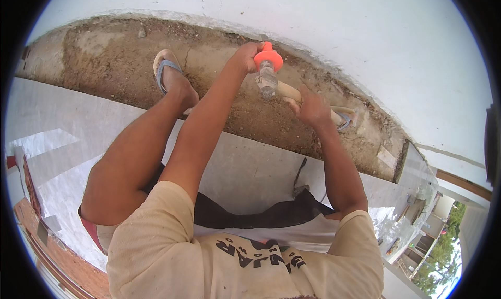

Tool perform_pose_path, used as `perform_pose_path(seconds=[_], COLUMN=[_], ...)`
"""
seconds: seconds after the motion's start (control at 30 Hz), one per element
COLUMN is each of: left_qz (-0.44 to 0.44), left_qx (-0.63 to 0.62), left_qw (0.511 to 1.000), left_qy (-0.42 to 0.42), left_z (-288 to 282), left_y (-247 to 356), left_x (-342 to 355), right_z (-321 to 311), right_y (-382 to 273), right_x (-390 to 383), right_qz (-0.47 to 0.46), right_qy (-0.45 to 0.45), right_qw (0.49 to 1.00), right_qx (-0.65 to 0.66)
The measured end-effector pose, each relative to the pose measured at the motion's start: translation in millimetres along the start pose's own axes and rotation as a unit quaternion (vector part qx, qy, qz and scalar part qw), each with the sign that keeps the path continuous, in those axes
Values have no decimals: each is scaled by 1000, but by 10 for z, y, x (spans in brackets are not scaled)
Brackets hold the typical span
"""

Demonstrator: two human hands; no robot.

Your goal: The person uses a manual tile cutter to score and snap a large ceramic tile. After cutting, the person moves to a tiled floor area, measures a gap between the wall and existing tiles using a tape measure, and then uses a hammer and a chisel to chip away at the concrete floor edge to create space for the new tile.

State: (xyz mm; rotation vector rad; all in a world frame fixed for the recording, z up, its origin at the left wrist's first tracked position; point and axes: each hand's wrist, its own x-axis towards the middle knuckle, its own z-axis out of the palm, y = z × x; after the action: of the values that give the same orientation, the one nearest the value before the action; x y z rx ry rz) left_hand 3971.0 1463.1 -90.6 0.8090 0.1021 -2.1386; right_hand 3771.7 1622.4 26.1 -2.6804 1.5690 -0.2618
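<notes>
My left hand (249, 57) grips a chisel with a bright orange hand guard (270, 60), held near the foot of the white wall. A hammer's dull metal head (266, 82) is just below the guard and hides part of what lies behind it. My right hand (312, 108) is closed round the hammer's pale wooden handle (288, 92). Both are over a strip of rough, dusty brown ground (235, 111) along the wall.
The white wall (355, 27) curves across the top. My sandalled left foot (172, 77) stands on the dirt; another sandal (344, 120) shows behind my right hand. Pale glossy tiles (62, 116) border the strip. Greenery and structures (441, 241) show at lower right.
</notes>
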Motion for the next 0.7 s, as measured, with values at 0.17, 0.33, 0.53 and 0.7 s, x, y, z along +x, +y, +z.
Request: perform_pose_path(seconds=[0.17,0.33,0.53,0.7], left_qz=[36,-8,13,50], left_qx=[73,-15,-21,24], left_qw=[995,1000,999,998], left_qy=[56,7,-38,-25], left_z=[46,45,140,197], left_y=[58,64,106,-69], left_x=[-135,-18,126,26], right_z=[-304,-191,-160,-465], right_y=[-369,-145,-1,-131], right_x=[-36,-202,-2,-330], right_qz=[46,-161,151,-29], right_qy=[-19,59,-14,116], right_qw=[997,979,988,983], right_qx=[54,107,34,142])
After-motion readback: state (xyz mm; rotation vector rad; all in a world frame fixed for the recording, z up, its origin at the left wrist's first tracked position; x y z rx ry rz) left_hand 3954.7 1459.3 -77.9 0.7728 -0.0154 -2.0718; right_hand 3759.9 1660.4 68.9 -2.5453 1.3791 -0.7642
